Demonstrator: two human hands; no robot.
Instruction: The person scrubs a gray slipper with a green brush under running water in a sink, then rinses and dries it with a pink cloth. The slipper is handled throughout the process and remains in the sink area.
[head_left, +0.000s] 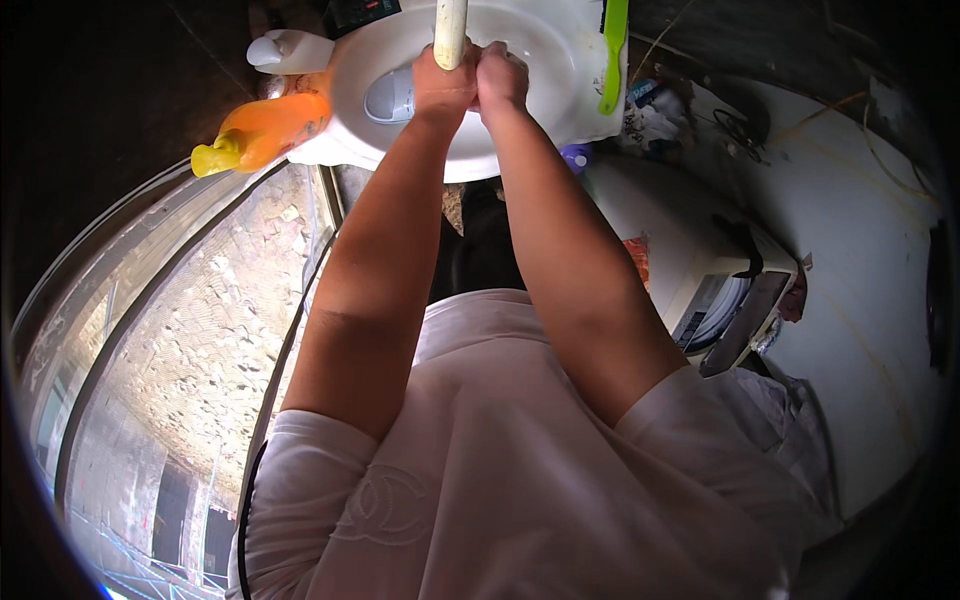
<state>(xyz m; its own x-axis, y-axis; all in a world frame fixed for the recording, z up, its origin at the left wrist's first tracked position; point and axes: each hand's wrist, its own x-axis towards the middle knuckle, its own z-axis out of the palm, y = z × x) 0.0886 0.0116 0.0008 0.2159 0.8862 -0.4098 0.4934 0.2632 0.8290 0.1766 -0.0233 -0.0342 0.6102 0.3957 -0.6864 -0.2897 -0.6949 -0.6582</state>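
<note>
My left hand (444, 81) and my right hand (501, 73) are pressed together over a white washbasin (551, 112), just below the end of a cream-coloured spout (450, 37). Their fingers are curled and mostly hidden behind the backs of the hands and the spout. Whether anything is held between them cannot be seen. Beside my left wrist, inside the bowl, lies a pale grey rounded object (388, 97) with a white rim; its right end is hidden by that hand.
Left of the basin lie an orange bottle with a yellow cap (262, 133) and a white bottle (292, 51). A bright green long-handled tool (613, 64) rests on the right rim. Below stands a purple-topped container (576, 156). A window (195, 315) is at left, a white appliance (667, 225) at right.
</note>
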